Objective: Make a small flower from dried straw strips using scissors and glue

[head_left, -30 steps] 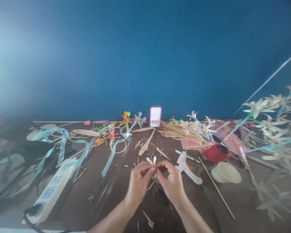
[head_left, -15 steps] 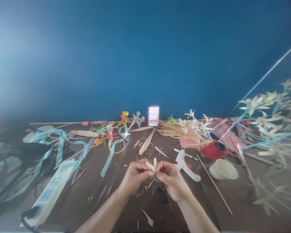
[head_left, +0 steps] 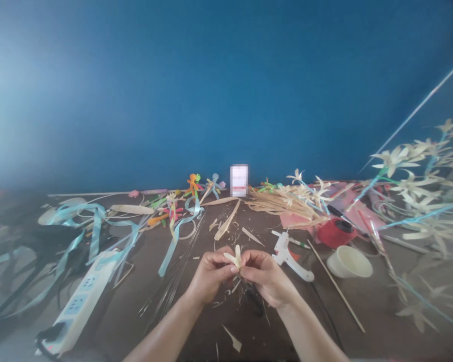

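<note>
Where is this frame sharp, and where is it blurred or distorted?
Head view: sharpest at centre, where left hand and right hand pinch pale straw petals; power strip at left and straw flowers at right smear and stretch; the white card by the wall is pixelated; light soft.

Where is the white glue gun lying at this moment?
In the head view the glue gun lies just right of the right hand, between it and the cream bowl.

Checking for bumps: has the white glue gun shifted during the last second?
No. The glue gun still lies the same gap left of the cream bowl.
</note>
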`<state>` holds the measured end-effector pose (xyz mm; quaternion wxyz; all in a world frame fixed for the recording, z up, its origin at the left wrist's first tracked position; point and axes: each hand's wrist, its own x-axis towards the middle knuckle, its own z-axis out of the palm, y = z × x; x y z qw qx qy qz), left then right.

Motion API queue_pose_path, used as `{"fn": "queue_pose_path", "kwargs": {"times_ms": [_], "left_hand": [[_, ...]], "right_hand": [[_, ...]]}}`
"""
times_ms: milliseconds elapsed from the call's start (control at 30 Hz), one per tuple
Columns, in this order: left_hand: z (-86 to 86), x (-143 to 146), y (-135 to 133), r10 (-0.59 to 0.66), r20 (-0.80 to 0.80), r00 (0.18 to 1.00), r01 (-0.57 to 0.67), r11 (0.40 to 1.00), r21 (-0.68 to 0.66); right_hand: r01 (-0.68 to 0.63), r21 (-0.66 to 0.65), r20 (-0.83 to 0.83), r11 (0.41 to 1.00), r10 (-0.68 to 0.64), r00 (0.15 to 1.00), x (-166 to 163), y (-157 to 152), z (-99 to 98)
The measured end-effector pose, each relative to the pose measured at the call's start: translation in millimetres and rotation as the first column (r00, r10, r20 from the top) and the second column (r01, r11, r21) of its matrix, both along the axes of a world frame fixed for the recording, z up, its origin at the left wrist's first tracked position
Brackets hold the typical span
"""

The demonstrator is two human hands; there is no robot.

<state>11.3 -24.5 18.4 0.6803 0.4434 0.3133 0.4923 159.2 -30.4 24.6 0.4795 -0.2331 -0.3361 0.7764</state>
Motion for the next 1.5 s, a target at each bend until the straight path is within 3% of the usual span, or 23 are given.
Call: {"fn": "queue_pose_path", "kwargs": {"times_ms": [367,567,867,1100,1333,1500], "left_hand": [[-3.4,2,-1,0.053,0.001,0.999,-0.053,0.998,-0.028],[-4.1,4,-3,0.075,0.001,0.997,-0.074,0.994,-0.08],[-2.7,-3,-6,-0.021,-0.036,0.999,0.02,0.999,-0.031],[-2.6,-2,-7,0.014,-0.044,0.999,-0.015,0.999,-0.031],[-1.1,-4,-7,0.05,-0.139,0.989,-0.041,0.997,0.07],[7.9,-9,-8,0.107,-0.278,0.954,-0.059,0.983,0.175]], "right_hand": [[-0.033,-0.081,-0.006,0.996,0.033,0.999,-2,3,-1.9],[-0.083,-0.055,-0.006,0.995,0.082,0.997,-1,6,-1.5],[-0.211,-0.051,0.02,0.976,0.213,0.977,4,8,-5.1],[-0.235,-0.063,0.023,0.97,0.237,0.971,5,10,-4.0],[-0.21,-0.051,0.045,0.976,0.212,0.976,4,10,-4.7],[-0.145,0.051,0.228,0.988,0.13,0.965,12,3,4.5]]}}
